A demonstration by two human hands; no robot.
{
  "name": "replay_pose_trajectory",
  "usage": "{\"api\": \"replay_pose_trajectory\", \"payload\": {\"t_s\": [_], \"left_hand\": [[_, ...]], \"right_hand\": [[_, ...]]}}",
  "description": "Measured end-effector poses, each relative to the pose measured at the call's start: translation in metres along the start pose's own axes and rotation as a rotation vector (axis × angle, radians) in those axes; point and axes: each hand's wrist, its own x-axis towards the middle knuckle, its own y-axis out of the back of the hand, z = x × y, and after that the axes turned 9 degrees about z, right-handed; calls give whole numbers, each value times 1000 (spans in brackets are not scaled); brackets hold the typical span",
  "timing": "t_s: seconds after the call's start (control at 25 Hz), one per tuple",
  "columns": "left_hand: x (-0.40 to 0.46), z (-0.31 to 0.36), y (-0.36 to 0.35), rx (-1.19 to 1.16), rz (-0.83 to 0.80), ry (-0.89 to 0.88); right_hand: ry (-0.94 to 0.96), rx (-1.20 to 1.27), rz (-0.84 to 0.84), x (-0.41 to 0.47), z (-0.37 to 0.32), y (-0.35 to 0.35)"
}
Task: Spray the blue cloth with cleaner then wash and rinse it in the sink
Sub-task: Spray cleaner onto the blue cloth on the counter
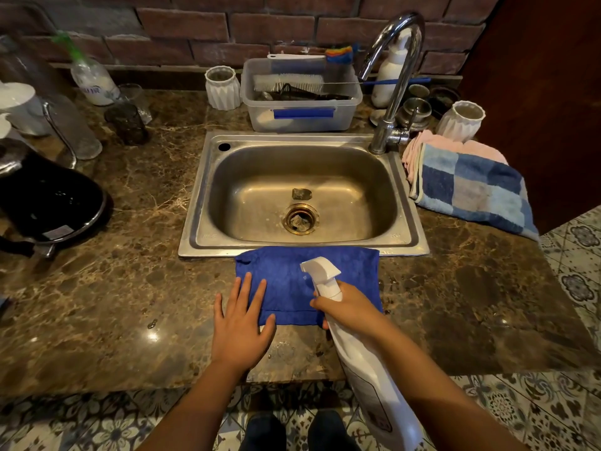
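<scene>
A blue cloth [286, 278] lies flat on the marble counter, its far edge overlapping the front rim of the steel sink [195, 196]. My left hand [242, 323] rests flat, fingers spread, on the cloth's near left corner. My right hand [353, 309] grips the neck of a white spray bottle [367, 362], whose nozzle [320, 268] points left and forward over the cloth. The sink basin is dry-looking, with a small scrap near the drain [300, 219]. The chrome tap [395, 79] arches over the sink's back right corner.
A checked blue towel [471, 187] over a pink one lies right of the sink. Behind the sink stand a plastic tub of brushes [302, 96], white ribbed cups [222, 87] and a soap bottle. Glasses, a bottle and a black pot [48, 203] crowd the left counter.
</scene>
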Motion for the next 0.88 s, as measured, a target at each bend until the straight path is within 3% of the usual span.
{"api": "replay_pose_trajectory", "payload": {"t_s": [0.88], "left_hand": [[-1,1,3,-36,-32,9]], "right_hand": [[-62,158,231,-17,41,31]]}}
